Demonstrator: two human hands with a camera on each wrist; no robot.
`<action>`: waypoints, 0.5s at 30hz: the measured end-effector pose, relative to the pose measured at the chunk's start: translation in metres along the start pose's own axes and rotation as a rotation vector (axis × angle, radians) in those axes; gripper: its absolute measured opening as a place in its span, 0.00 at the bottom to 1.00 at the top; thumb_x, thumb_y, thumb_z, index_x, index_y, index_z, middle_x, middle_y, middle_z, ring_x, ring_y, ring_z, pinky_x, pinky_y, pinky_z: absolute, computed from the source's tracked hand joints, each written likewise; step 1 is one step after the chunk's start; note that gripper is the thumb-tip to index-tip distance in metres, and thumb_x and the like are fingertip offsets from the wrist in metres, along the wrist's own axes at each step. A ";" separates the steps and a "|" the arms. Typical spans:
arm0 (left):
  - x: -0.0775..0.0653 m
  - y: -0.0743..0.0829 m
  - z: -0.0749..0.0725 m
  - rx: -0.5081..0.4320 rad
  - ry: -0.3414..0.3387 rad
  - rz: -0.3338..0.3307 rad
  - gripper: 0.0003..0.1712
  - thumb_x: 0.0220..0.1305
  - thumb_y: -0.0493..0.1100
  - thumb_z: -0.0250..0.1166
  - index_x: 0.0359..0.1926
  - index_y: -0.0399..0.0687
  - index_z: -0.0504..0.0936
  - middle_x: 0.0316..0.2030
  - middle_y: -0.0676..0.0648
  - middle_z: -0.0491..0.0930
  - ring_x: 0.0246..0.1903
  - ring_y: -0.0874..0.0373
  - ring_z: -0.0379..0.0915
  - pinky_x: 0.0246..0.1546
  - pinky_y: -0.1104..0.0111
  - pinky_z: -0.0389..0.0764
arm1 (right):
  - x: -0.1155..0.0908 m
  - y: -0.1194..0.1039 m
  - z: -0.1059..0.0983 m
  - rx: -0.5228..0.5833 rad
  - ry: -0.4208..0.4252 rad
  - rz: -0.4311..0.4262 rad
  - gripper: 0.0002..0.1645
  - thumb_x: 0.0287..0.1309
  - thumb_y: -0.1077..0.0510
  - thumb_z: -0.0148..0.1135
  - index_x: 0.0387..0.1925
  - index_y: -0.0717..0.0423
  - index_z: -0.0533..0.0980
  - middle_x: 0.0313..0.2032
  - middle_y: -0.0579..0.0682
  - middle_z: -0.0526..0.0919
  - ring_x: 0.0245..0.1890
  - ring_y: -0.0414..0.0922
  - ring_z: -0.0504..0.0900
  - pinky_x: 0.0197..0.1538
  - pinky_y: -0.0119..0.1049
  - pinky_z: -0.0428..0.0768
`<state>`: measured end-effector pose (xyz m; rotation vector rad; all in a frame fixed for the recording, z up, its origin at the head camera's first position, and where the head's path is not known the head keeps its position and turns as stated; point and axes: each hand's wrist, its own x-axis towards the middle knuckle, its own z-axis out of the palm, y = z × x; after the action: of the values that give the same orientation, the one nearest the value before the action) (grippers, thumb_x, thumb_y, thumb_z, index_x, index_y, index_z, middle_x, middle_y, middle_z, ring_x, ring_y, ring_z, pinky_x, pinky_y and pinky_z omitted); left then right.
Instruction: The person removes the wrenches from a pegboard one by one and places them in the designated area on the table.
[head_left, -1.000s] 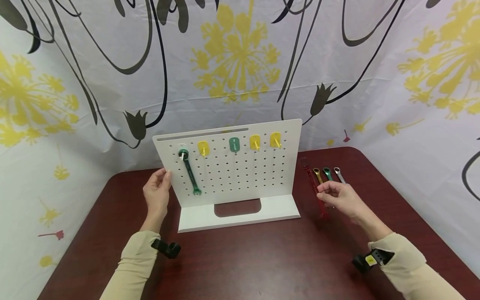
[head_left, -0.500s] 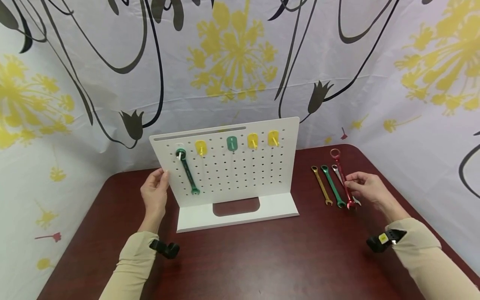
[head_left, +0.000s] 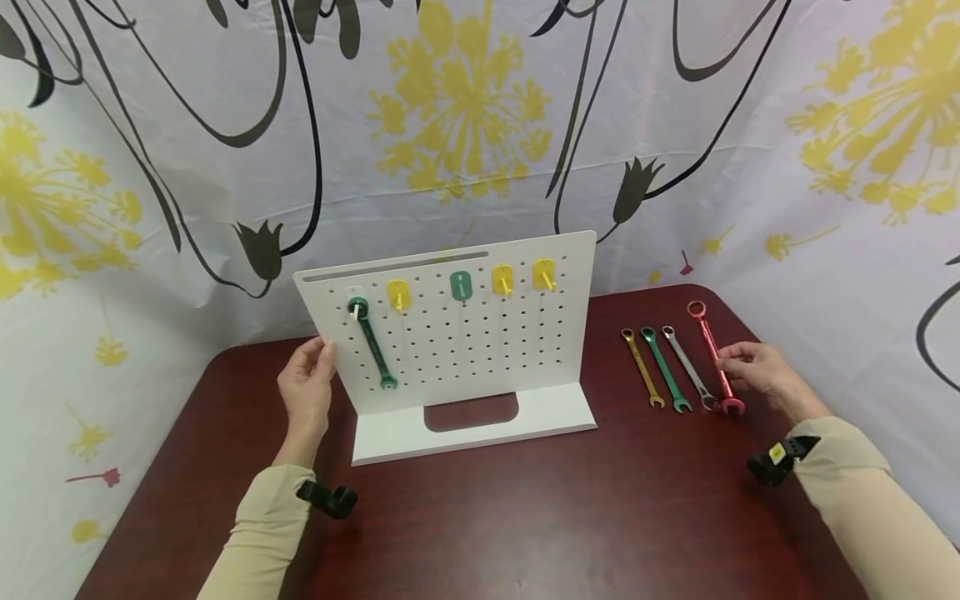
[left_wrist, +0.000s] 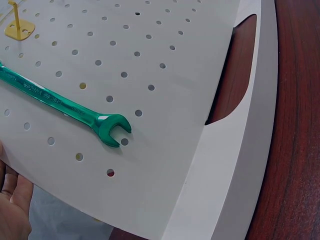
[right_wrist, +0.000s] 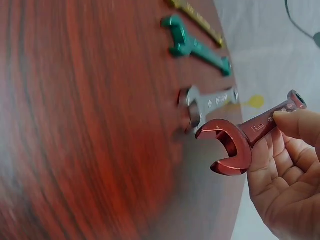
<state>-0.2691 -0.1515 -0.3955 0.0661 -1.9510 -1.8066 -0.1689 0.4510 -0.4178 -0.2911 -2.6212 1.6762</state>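
Note:
My left hand (head_left: 306, 387) pinches the left edge of a white pegboard stand (head_left: 465, 350), thumb at the front. A dark green combination wrench (head_left: 373, 346) hangs by its ring end from a white hook at the board's upper left; its open end shows in the left wrist view. My right hand (head_left: 772, 379) pinches a red combination wrench (head_left: 712, 350) by its shaft, ring end pointing away. In the right wrist view its open end is nearest the camera. Left of it lie a silver wrench (head_left: 686, 362), a green wrench (head_left: 664, 367) and a gold wrench (head_left: 641, 365).
Yellow hooks (head_left: 398, 296) and a green hook (head_left: 461, 286) line the top of the board. The dark red-brown table (head_left: 525, 517) reaches back to a patterned cloth (head_left: 465, 100), which also hangs at both sides.
My right hand has carried the red wrench rightward from beside the board, across the other wrenches, to the right of the silver one. My left hand still holds the board's edge.

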 end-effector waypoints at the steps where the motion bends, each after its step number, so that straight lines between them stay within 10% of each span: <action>1: 0.000 0.000 0.000 -0.004 0.000 0.000 0.15 0.63 0.41 0.63 0.47 0.36 0.78 0.31 0.64 0.76 0.32 0.71 0.72 0.36 0.85 0.76 | 0.000 0.001 -0.002 -0.028 -0.003 0.007 0.05 0.61 0.64 0.57 0.32 0.52 0.76 0.22 0.34 0.78 0.23 0.32 0.77 0.28 0.29 0.81; 6: 0.001 0.000 0.001 -0.017 0.006 0.015 0.10 0.63 0.41 0.63 0.44 0.42 0.79 0.30 0.64 0.76 0.31 0.71 0.72 0.35 0.85 0.76 | 0.002 0.008 -0.007 -0.109 -0.010 0.046 0.10 0.62 0.62 0.55 0.38 0.68 0.74 0.23 0.34 0.77 0.23 0.32 0.75 0.29 0.29 0.81; 15: 0.000 0.002 -0.001 0.024 -0.007 -0.022 0.17 0.63 0.44 0.62 0.49 0.37 0.78 0.35 0.60 0.78 0.34 0.70 0.73 0.37 0.84 0.76 | 0.005 0.013 -0.008 -0.134 -0.019 0.094 0.11 0.63 0.61 0.55 0.39 0.69 0.75 0.23 0.34 0.75 0.23 0.31 0.73 0.29 0.28 0.80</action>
<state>-0.2680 -0.1517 -0.3940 0.0890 -1.9845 -1.7995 -0.1709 0.4645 -0.4269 -0.4096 -2.7812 1.5373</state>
